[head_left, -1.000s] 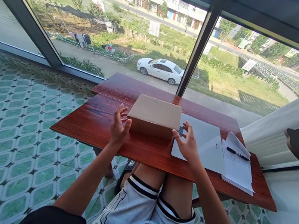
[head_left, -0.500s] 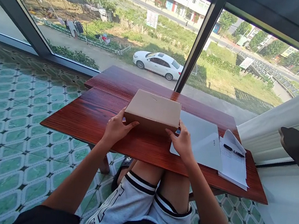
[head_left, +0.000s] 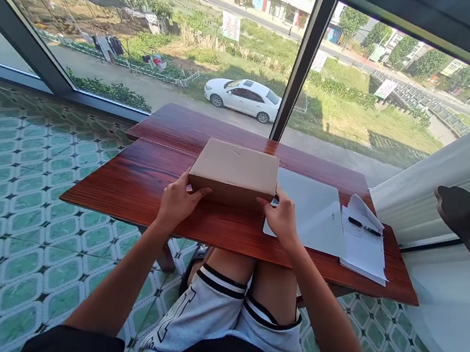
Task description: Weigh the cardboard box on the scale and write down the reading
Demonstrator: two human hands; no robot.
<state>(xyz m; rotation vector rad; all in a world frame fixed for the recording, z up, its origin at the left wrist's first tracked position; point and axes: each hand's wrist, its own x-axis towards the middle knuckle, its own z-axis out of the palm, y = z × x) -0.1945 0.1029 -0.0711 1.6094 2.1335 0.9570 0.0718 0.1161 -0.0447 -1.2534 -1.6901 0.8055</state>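
From my remote seat, I watch a seated person hold a closed cardboard box at the near middle of a red-brown wooden worktop set against a tall window. The left hand is cupped on the box's near left corner, thumb lying along the front face, its grip closed on the cardboard. The right hand clasps the near right corner the same way, fingers curled round the side. I cannot tell whether the box rests on the wood or is raised just off it.

Just right of the box, and partly under the right hand, lies a flat white sheet. Beside that, near the worktop's right end, sits a stack of papers with a black pen lying across the top. The person's knees, in white shorts with black stripes, show below the near edge, over a green patterned tile floor. Outside the glass, a white car stands on a lane by a grassy plot.
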